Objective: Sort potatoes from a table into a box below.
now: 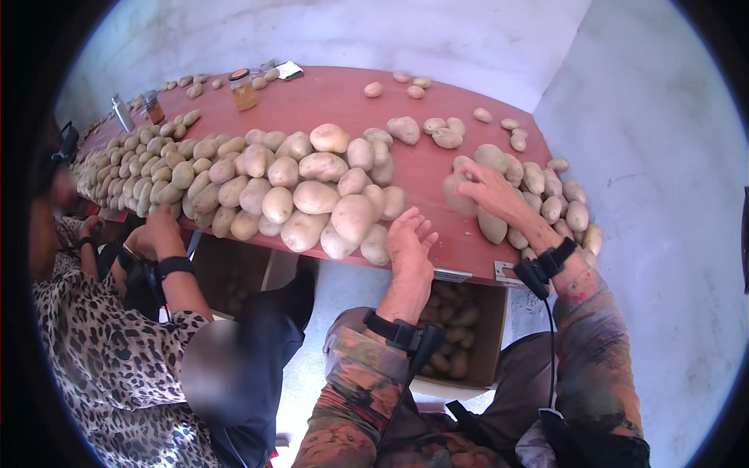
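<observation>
My right hand [497,196] grips a pale potato [458,198], blurred by motion, at the left side of the smaller potato pile [550,187]. My left hand [409,251] hovers by the table's front edge with its fingers apart and nothing in it. It is beside the near right end of the long potato pile [316,199]. Between the two piles a strip of the red table [418,187] shows. A large oval potato [492,225] lies just below my right hand.
An open cardboard box [494,357] of potatoes stands under the table between my knees. Loose potatoes [447,138] lie farther back. Glass jars [243,93] and a metal bottle [122,114] stand at the back left. A co-worker in a leopard-print top [117,339] sits to my left.
</observation>
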The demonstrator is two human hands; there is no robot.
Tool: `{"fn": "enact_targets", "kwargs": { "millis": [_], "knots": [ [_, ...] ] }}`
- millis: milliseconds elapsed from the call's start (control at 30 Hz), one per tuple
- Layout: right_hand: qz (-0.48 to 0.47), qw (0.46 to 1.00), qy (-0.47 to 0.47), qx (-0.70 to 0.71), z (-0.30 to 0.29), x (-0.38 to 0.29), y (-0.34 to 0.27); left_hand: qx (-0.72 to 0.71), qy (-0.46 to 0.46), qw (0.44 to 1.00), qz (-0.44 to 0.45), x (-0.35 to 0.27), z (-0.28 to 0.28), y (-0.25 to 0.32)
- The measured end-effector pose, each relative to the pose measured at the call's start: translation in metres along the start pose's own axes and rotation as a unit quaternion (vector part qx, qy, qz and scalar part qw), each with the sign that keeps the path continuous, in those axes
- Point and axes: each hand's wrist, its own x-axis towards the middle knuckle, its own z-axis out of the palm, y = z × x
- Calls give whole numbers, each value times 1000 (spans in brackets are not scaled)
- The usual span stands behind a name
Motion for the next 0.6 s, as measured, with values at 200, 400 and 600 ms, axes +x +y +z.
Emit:
{"fn": "enact_targets", "kwargs": {
  "millis": [200, 400, 600],
  "knots": [
    [17, 978, -194, -70, 1, -71, 13, 2, -6, 1000, 4, 2, 2, -3],
    [32, 932, -318, -172, 17, -113, -10, 13, -6, 1000, 2, -1, 1, -4],
    [-19, 935, -267, -231, 15, -103, -13, 16, -5, 1000, -5, -3, 2, -5]
  ]
}}
